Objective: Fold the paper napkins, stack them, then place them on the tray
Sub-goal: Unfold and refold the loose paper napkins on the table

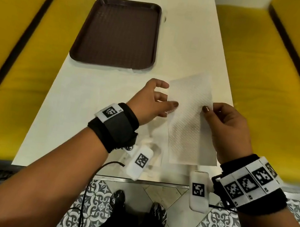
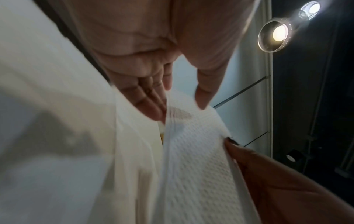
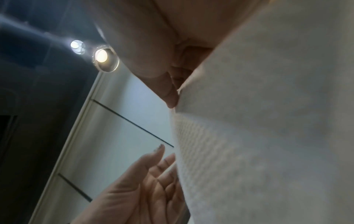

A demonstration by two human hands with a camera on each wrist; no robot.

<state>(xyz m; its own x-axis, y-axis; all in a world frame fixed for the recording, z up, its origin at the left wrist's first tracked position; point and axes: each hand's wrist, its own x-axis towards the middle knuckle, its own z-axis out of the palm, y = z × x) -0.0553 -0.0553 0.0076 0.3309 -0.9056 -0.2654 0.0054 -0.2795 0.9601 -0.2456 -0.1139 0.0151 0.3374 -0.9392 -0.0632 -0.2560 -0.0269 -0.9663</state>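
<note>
While both wrist views are blurred and filled mostly by palm and white paper, little of the table (image 1: 109, 91) can be made out in them; only ceiling lamps (image 2: 280, 32) and wall panels are seen behind the hands. One embossed paper napkin (image 1: 189, 117) is held lifted above the near right part of the table, its long axis running from the person toward the far end, its far corner tilted a little to the right, its near edge close to the table's front edge. The right hand (image 1: 226, 130) is seen pinching the napkin's right edge, thumb on top; the fingers underneath are hidden by the sheet. The left hand (image 1: 153, 100) is held at the napkin's left edge with fingers loosely spread; in the left wrist view the thumb (image 2: 203, 97) lies on one face of the paper and the fingers (image 2: 149, 103) on the other, but whether the sheet is actually squeezed cannot be told. More white paper lies flat on the table under and left of the hands, its outlines barely distinguishable against the pale surface. A dark brown tray (image 1: 118, 32) sits on the far left part of the table, well apart from the napkin. Yellow bench seats (image 1: 23, 55) flank the table.
</note>
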